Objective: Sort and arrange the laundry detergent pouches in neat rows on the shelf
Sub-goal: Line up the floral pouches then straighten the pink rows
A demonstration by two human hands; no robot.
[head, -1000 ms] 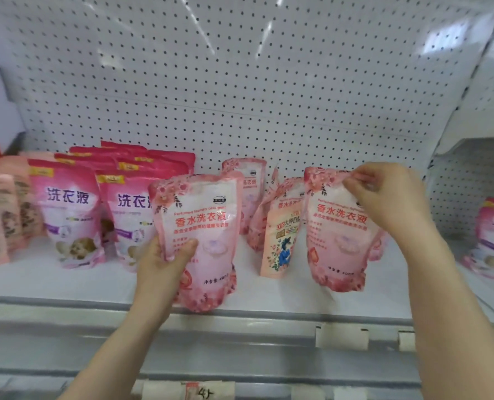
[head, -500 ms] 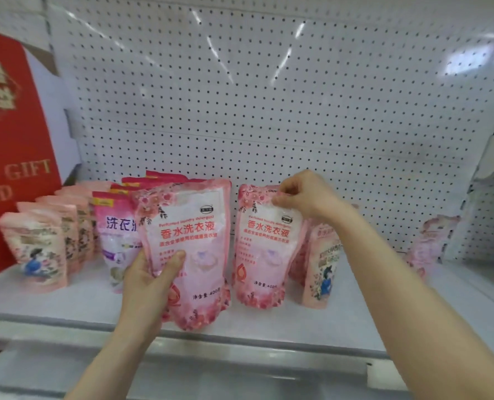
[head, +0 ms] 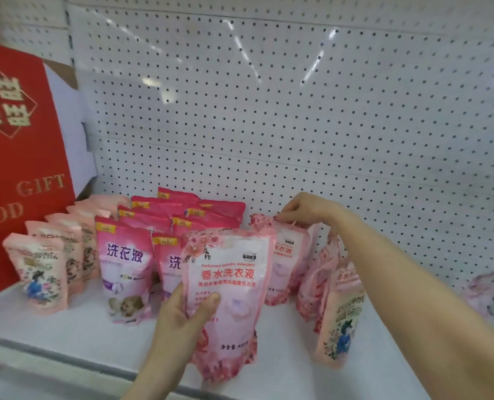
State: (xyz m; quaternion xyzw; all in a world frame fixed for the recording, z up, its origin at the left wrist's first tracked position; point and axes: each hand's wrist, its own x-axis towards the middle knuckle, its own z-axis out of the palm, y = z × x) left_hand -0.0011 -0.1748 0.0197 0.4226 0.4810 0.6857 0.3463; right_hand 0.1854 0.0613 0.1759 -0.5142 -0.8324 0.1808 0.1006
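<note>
Red gift box [head: 17, 157]: stands at the far left end of the shelf, with gold lettering that includes the word "GIFT".
Shelf [head: 67, 327]: white, with a white pegboard back panel [head: 297, 125] behind it.
Peach pouches [head: 38, 272]: one upright row just right of the box, running from near to far. The nearest shows a figure in blue.
Magenta pouches [head: 124, 261]: two upright rows beside the peach row, packed one behind another toward the back panel.
Left hand [head: 179, 321]: grips the floral pouch low on its left side, with the thumb [head: 208, 303] laid across its front.
Floral pouch [head: 234, 284]: pink with a rose print, upright at the near edge of the shelf and overlapping the magenta rows. Whether its base touches the shelf cannot be told.
Second floral pouch [head: 286, 255]: same design, upright, farther back and just to the right, partly hidden by the first.
Right hand [head: 306, 209]: its fingers [head: 283, 217] pinch the top edge of the second floral pouch.
Loose pouches [head: 341, 319]: a few floral ones and one peach one, leaning at odd angles under the right forearm.
Blurred pouch [head: 488, 290]: well apart at the far right, too soft to read.
</note>
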